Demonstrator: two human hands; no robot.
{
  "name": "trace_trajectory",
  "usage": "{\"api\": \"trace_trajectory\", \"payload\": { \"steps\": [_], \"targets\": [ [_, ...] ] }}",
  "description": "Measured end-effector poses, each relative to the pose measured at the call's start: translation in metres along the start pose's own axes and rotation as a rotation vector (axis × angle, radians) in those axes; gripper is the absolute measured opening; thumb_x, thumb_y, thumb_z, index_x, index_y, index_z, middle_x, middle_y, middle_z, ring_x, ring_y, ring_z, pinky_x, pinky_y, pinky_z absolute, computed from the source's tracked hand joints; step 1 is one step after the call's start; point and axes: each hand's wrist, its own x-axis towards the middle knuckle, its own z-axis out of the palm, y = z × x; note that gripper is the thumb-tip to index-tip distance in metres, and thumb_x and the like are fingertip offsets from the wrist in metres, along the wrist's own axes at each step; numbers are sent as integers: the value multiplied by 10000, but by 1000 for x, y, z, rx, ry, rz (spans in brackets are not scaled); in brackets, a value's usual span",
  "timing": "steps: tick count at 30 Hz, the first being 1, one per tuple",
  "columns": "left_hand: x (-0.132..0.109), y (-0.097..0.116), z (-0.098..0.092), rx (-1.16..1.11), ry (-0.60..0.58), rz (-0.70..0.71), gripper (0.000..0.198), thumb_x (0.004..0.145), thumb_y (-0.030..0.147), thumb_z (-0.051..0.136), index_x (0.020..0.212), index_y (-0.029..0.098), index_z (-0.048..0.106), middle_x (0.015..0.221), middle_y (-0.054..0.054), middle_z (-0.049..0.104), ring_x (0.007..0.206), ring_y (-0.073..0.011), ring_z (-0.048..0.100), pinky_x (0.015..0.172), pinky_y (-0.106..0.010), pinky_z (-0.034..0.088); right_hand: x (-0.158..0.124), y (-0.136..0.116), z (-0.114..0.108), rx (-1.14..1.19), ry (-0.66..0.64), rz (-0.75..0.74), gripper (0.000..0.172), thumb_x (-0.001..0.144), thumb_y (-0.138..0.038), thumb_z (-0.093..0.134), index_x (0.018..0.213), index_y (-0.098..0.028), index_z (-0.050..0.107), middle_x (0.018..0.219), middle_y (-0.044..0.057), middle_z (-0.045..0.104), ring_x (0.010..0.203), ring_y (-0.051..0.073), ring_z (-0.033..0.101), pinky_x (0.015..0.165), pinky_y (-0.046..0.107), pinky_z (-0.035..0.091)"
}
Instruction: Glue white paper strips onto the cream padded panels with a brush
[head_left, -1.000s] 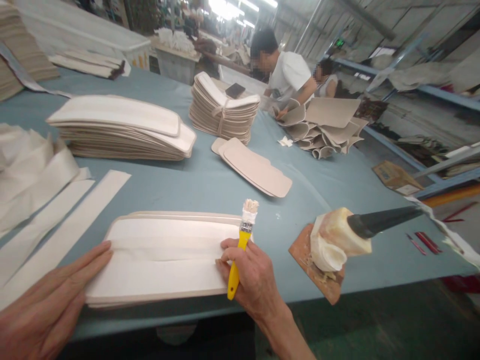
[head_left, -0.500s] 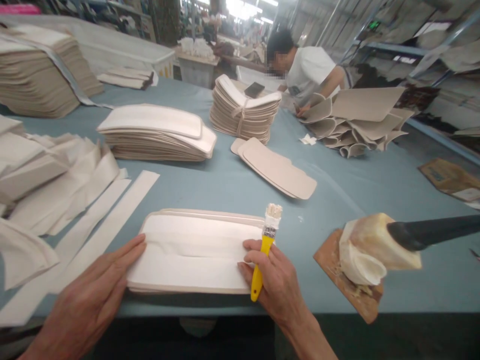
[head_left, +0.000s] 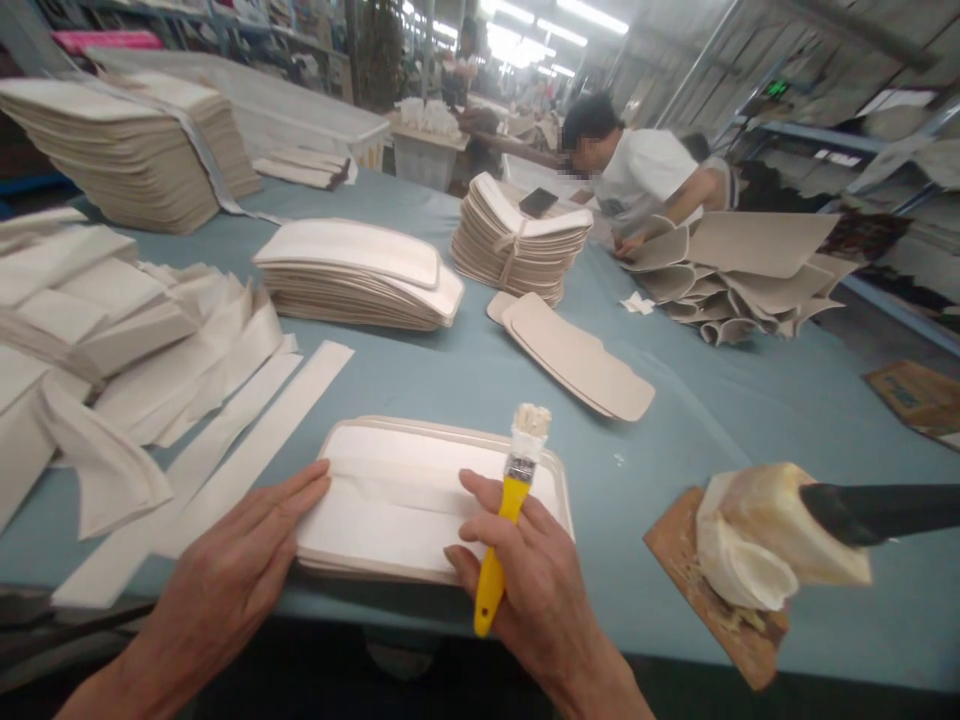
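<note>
In front of me lies a small stack of cream panels (head_left: 390, 535) with rounded corners, a pale strip (head_left: 397, 490) running along the top one. My left hand (head_left: 247, 545) rests against the stack's left end, fingers stretched out and holding nothing. Over the right part of the stack is my right hand (head_left: 525, 560), its fingertips at the top panel. Between its thumb and fingers it holds a yellow-handled paintbrush (head_left: 493, 580), bristles pointing up and coated with white paste. To the right, a glue container (head_left: 750, 530) with a black handle sits on a brown board (head_left: 675, 515).
Loose white strips (head_left: 262, 440) and a heap of folded cloth pieces (head_left: 127, 340) lie left. Behind are a panel stack (head_left: 352, 290), a tied bundle (head_left: 517, 250), loose beige panels (head_left: 577, 360) and curled sheets (head_left: 750, 250). A co-worker (head_left: 645, 165) leans over the table's far side.
My right hand has moved left over the top panel with the brush, uncovering the stack's right end. My left hand stays at the left end. The whole view has shifted slightly.
</note>
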Motion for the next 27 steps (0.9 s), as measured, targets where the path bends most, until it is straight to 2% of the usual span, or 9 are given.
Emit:
{"api": "trace_trajectory", "payload": {
  "steps": [3, 6, 9, 12, 18, 22, 27],
  "targets": [
    [-1, 0, 3, 2, 29, 30, 507, 1013, 201, 421, 1507, 284, 496, 1528, -39, 612, 1336, -197, 636, 1180, -311, 475, 27, -15, 19, 93, -65, -12, 130, 968, -219, 647, 1060, -232, 556, 1395, 183, 698, 1133, 283, 726, 934, 414, 602],
    [2, 1, 2, 44, 33, 64, 489, 1007, 188, 415, 1480, 265, 515, 1486, -65, 649, 1290, -207, 675, 1102, -326, 550, 44, -26, 43, 125, -165, -34, 299, 904, -336, 767, 1100, -216, 575, 1453, 214, 648, 1191, 313, 687, 987, 450, 578],
    [7, 4, -2, 67, 46, 78, 467, 1005, 169, 410, 1448, 243, 534, 1454, -78, 674, 1266, -198, 692, 1070, -312, 570, 47, -33, 57, 109, -282, -86, 454, 845, -463, 838, 1119, -209, 581, 1465, 214, 634, 1215, 320, 663, 1046, 469, 548],
    [10, 6, -4, 64, 61, 85, 445, 1002, 168, 412, 1416, 231, 561, 1431, -80, 692, 1249, -196, 701, 1083, -302, 559, 36, -30, 57, 74, -343, -118, 529, 791, -516, 880, 1098, -207, 580, 1466, 225, 630, 1214, 331, 663, 1106, 502, 517],
    [10, 8, -3, 59, 55, 73, 427, 1009, 175, 413, 1407, 225, 561, 1435, -74, 688, 1235, -205, 701, 1072, -326, 562, -10, -12, 34, 42, -389, -116, 456, 790, -392, 883, 1078, -229, 570, 1553, 183, 570, 1335, 348, 620, 1167, 536, 491],
    [6, 6, 1, 0, 54, 60, 485, 998, 167, 424, 1462, 259, 529, 1478, -62, 654, 1289, -219, 663, 1107, -358, 541, -34, -10, 24, 8, -331, -123, 329, 864, -324, 787, 1104, -233, 581, 1548, 156, 582, 1348, 317, 628, 1144, 503, 525],
    [2, 6, 4, -49, 54, 11, 506, 997, 184, 428, 1478, 298, 533, 1496, -47, 635, 1347, -258, 607, 1177, -441, 485, -44, -12, 24, 2, -196, -129, 96, 963, -258, 648, 1042, -227, 602, 1431, 140, 685, 1308, 279, 672, 1081, 446, 583]
  ]
}}
